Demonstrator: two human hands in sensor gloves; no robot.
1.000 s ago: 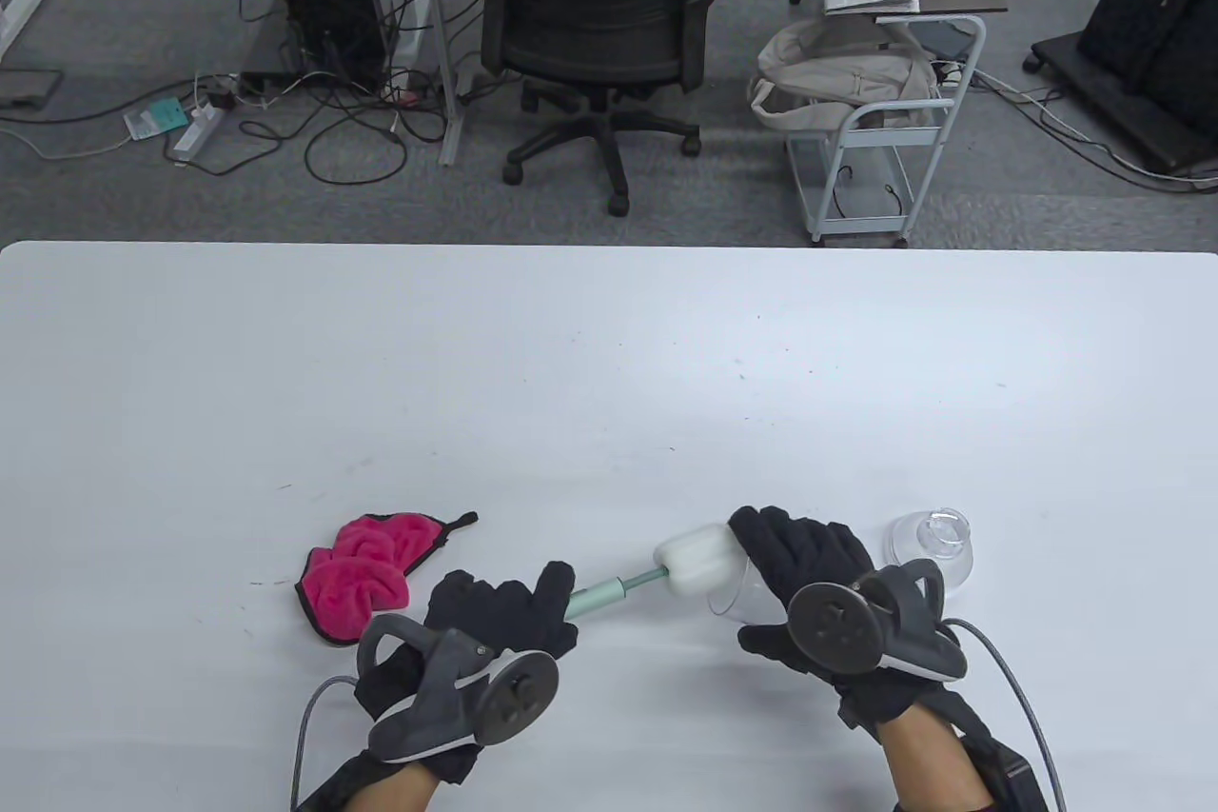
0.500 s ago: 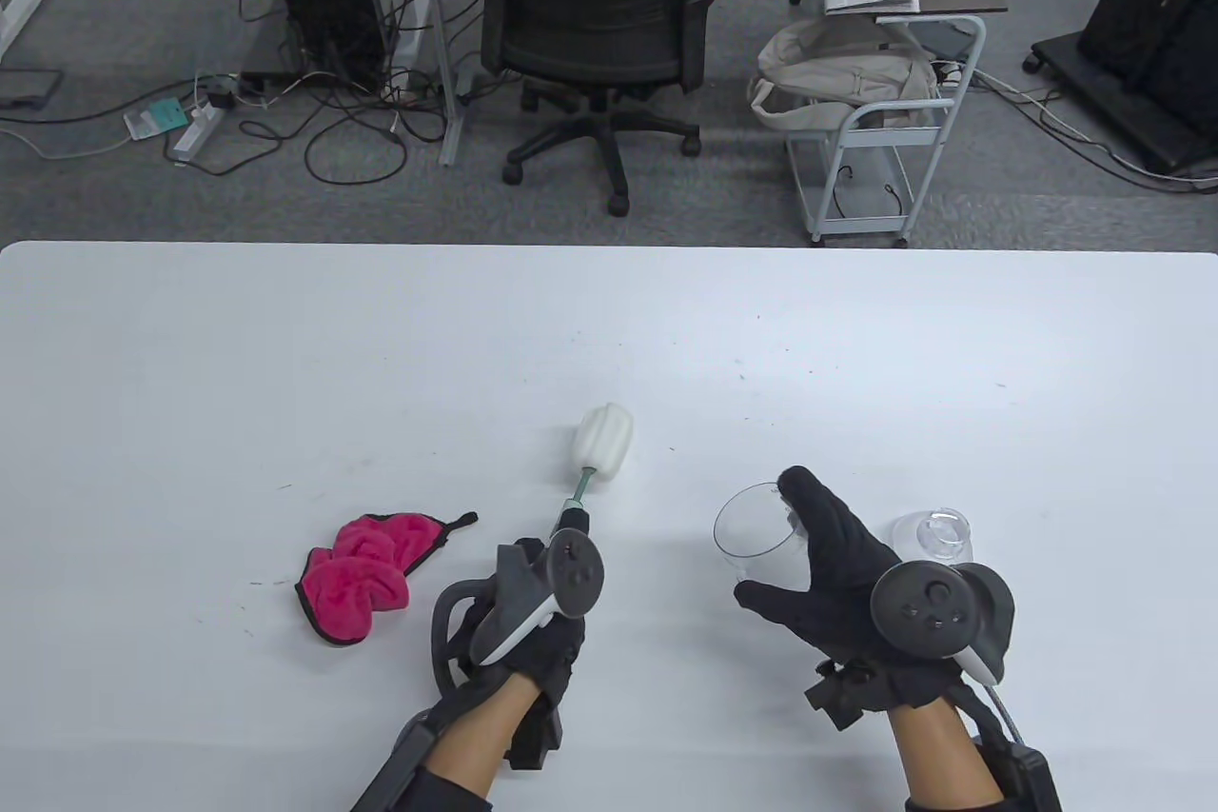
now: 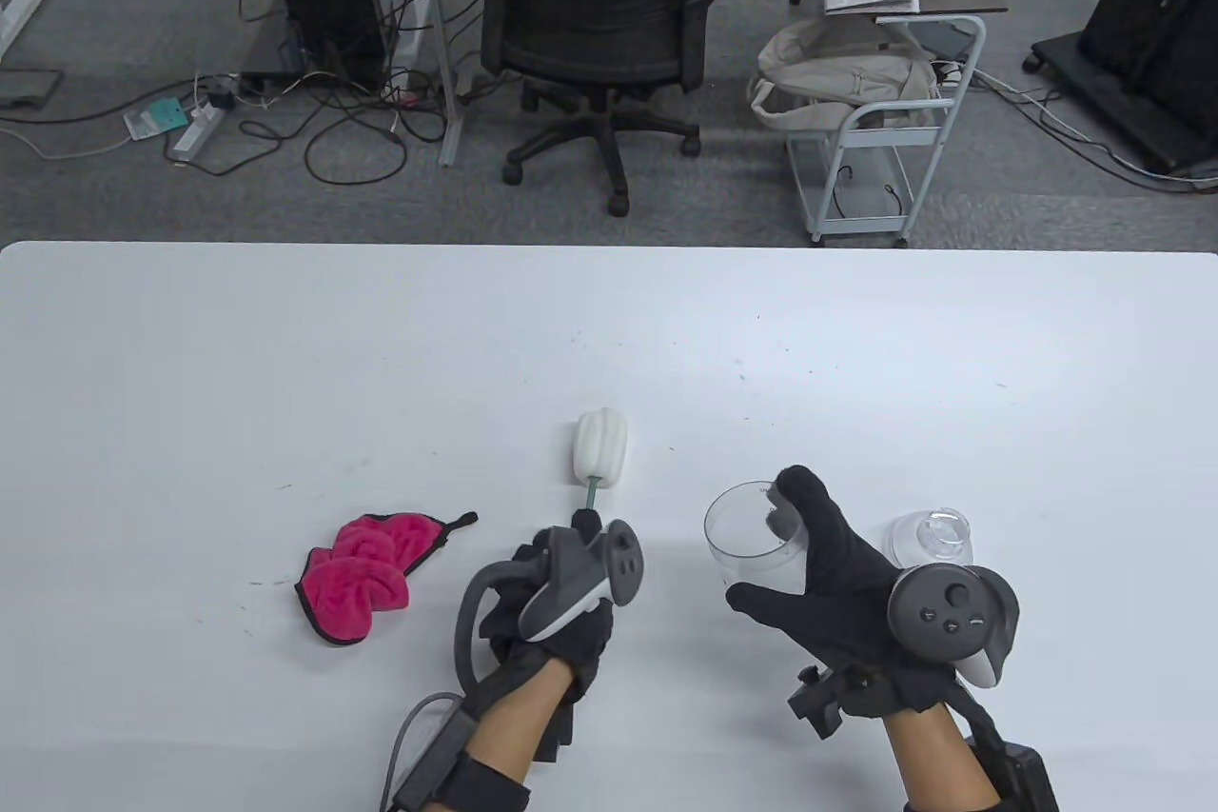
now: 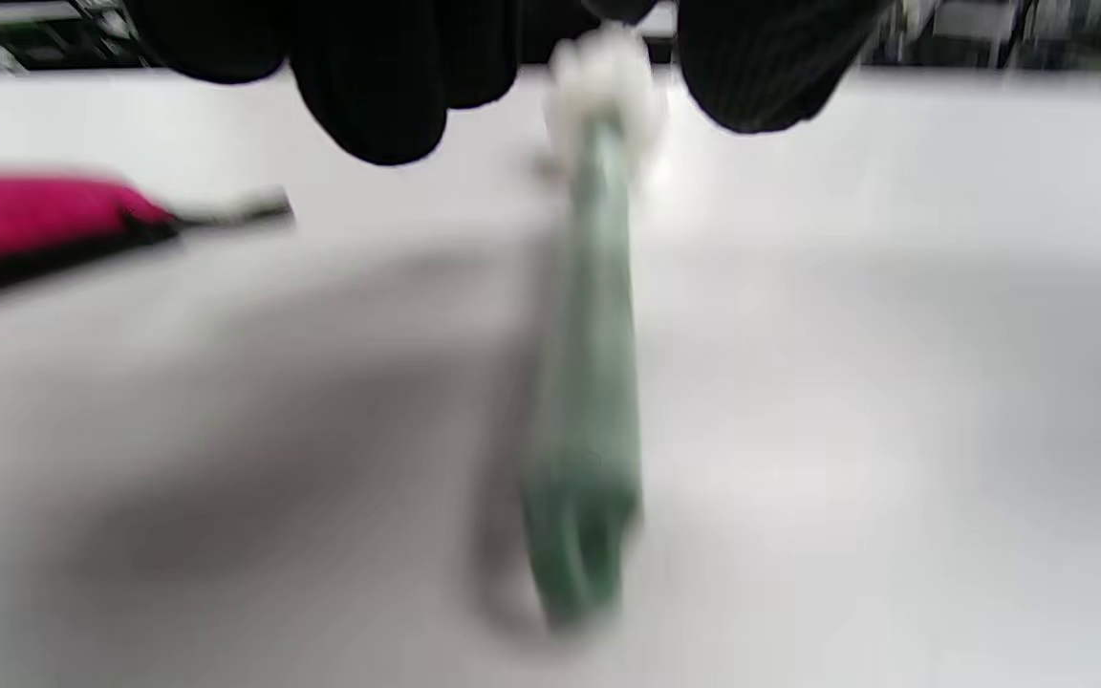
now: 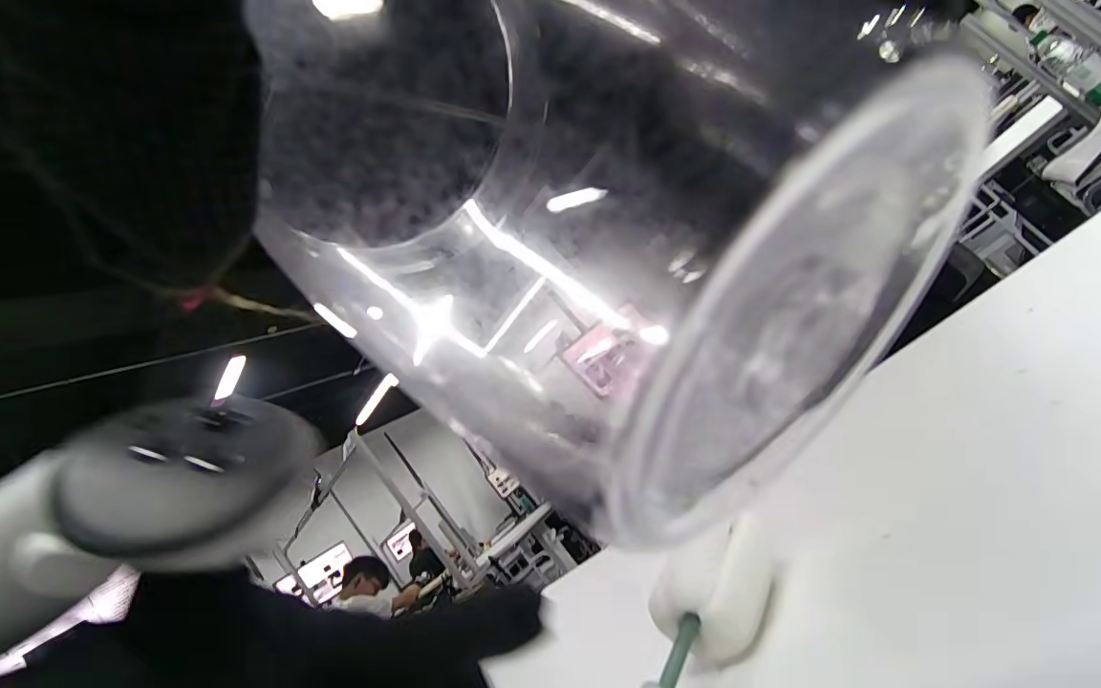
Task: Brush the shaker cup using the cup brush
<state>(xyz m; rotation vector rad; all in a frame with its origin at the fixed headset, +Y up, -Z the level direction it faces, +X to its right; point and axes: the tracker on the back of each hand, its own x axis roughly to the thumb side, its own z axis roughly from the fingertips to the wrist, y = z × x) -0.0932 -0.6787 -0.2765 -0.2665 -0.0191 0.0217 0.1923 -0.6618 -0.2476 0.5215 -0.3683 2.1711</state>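
My right hand [image 3: 837, 584] grips the clear plastic shaker cup [image 3: 752, 538] near the table's front right, mouth tilted up and to the left. The cup fills the right wrist view [image 5: 608, 268]. My left hand [image 3: 552, 603] holds the cup brush by its green handle [image 4: 584, 401], the white sponge head [image 3: 601, 448] pointing away from me. The brush head is outside the cup, to its left and apart from it. It also shows low in the right wrist view [image 5: 718, 597]. The left wrist view is blurred.
A pink cloth [image 3: 366, 572] lies crumpled left of my left hand. A clear domed lid [image 3: 933, 541] sits on the white table [image 3: 381, 374] just right of the cup. Beyond the far edge stand an office chair [image 3: 599, 22] and a cart [image 3: 875, 136].
The brush head came out of the cup and swung left and away, now pointing forward. My right hand turned the cup's mouth upward. Both wrists rotated.
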